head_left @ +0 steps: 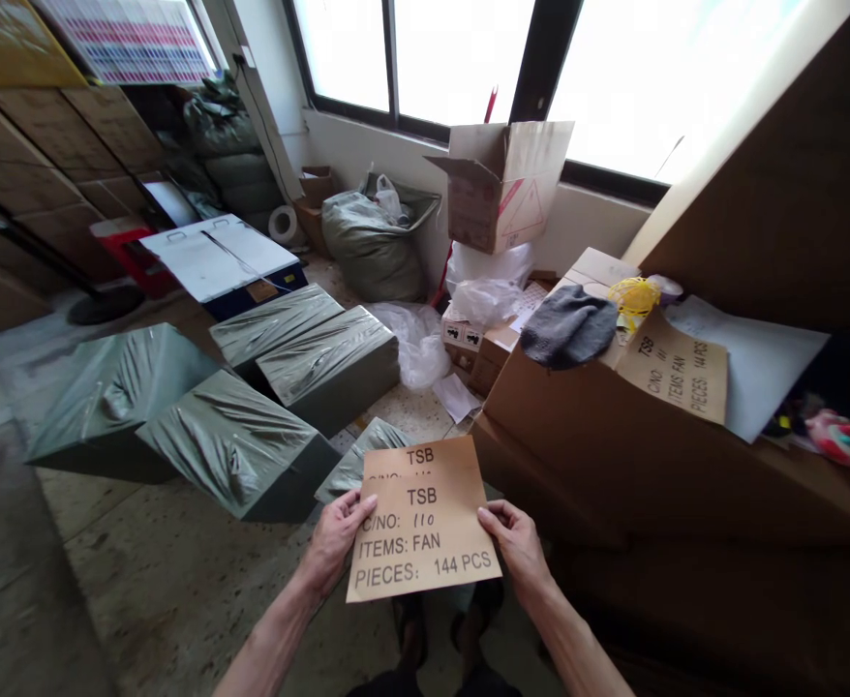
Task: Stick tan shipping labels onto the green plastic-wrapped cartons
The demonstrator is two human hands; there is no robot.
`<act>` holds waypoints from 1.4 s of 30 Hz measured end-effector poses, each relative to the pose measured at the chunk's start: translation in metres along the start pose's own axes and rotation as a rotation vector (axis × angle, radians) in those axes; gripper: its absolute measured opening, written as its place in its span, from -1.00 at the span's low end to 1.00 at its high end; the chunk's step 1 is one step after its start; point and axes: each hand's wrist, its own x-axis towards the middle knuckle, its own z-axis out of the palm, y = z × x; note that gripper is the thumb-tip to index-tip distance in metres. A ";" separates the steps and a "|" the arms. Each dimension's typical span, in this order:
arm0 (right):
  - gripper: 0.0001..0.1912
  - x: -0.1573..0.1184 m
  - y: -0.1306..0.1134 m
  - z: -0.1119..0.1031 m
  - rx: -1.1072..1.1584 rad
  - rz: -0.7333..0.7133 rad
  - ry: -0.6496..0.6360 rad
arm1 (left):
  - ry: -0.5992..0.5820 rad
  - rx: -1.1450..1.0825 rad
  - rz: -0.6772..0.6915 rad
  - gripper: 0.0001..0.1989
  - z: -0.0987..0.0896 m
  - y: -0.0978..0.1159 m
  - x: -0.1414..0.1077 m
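Two brown paper labels [425, 537] overlap in front of me, printed "TSB", "ITEMS: FAN" and "PIECES: 144 PCS", with the number 110 on the front one. My left hand [338, 537] pinches their left edge, thumb on top. At the right edge my right hand [518, 542] grips them the same way. Most of the rear label is hidden by the front one. Just beyond the labels, partly covered by them, is a green plastic-wrapped package [367, 450]. A similar printed brown label [676, 368] lies on the large carton to my right.
Several green wrapped packages [240, 436] stand on the floor at the left. A large brown carton [562, 436] on the right bears a dark grey cloth [568, 324] and yellow string [634, 298]. An open carton [508, 189] stands by the window, near a stuffed green sack [374, 242].
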 end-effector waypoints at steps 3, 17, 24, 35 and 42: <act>-0.59 0.001 0.006 0.000 0.027 0.011 -0.035 | -0.013 0.000 -0.003 -0.55 -0.003 -0.003 -0.001; -0.45 0.007 0.019 0.005 0.152 0.094 -0.081 | 0.042 0.010 0.003 -0.49 -0.009 0.000 -0.003; -0.45 0.010 0.019 0.010 0.138 0.090 -0.087 | 0.045 0.003 0.007 -0.47 -0.012 0.003 0.000; -0.41 0.016 0.024 0.017 0.160 0.110 -0.090 | 0.057 0.002 0.015 -0.39 -0.021 0.003 0.001; -0.40 0.016 0.027 0.018 0.138 0.113 -0.082 | 0.069 0.015 0.019 -0.39 -0.025 0.000 -0.001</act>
